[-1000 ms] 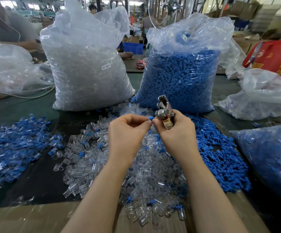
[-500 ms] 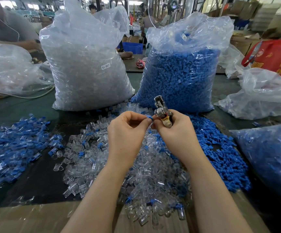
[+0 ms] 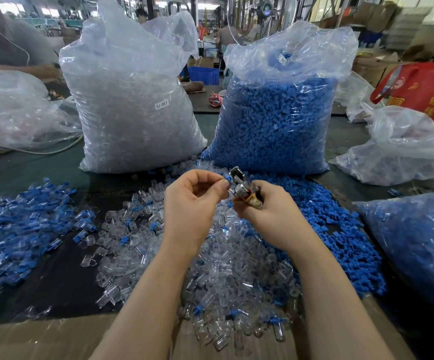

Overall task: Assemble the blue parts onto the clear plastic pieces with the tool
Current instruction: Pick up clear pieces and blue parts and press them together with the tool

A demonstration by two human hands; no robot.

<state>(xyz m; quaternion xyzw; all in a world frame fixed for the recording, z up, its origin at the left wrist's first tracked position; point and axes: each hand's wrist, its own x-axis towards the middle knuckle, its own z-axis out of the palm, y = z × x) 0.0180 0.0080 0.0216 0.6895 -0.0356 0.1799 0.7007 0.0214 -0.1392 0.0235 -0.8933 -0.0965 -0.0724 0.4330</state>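
Above the heap of clear plastic pieces at frame centre, our right hand gripped the tool, its long axis tilted up-left toward the blue part pinched just beside it in our left hand.

Far side: a tall bag of clear pieces and a tall bag of blue parts stand close together, walling off the back.
Right: another blue-filled bag blocks the edge.
Centre: loose clear pile underneath.
Left: dark table strip between piles lies bare.
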